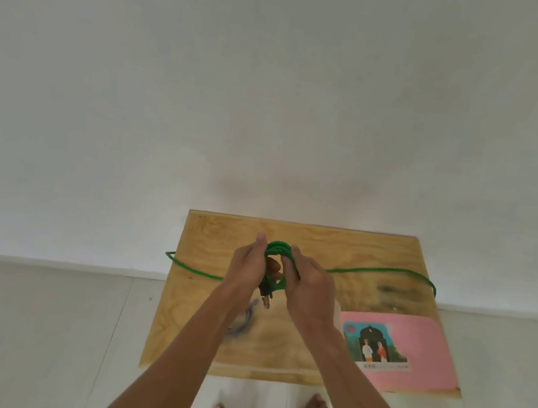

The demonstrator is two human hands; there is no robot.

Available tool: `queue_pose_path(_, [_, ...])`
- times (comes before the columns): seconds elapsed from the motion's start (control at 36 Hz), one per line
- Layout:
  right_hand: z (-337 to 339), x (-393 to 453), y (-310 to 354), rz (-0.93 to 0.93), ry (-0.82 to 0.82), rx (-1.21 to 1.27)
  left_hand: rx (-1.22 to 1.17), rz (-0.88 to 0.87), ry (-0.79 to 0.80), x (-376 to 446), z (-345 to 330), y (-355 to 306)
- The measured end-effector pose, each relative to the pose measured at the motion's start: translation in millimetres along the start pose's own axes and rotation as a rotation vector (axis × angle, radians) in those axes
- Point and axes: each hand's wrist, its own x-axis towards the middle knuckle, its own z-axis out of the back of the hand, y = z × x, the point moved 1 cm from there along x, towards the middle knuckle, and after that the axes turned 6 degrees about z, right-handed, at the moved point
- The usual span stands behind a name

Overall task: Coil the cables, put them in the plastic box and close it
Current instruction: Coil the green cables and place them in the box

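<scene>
Coiling is partway: left hand (249, 265) and right hand (310, 284), each grip grasping the thin green cable (278, 248), hold several loops above the plywood tabletop (291, 355); long slack trails toward both side edges. Boxing and closing remain, I judge.

Between my left hand (249, 263) and right hand (309, 285) the green cable (277, 248) looks like smooth, slightly glossy plastic sheathing. Its plug (265, 296), hanging just below my left hand, is dark plastic. Under both hands the board (208, 333) is bare plywood, matt, with visible grain. To the right of my right hand lies a matt pink sheet (425, 357) bearing a printed paper picture (375, 348).
</scene>
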Motion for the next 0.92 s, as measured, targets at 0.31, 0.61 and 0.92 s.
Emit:
queue_pose_path(0.31, [-13,-58,-32,-0.357,0.161,0.019,0.513,-0.412,-0.37,10,43,57])
queue_pose_path(0.61, [-54,-85,-51,-0.568,0.406,-0.117,0.973,-0.448,-0.299,28,70,138])
queue_pose_path(0.92, [-82,-89,-61,-0.683,0.436,-0.034,1.008,-0.465,-0.249,34,72,160])
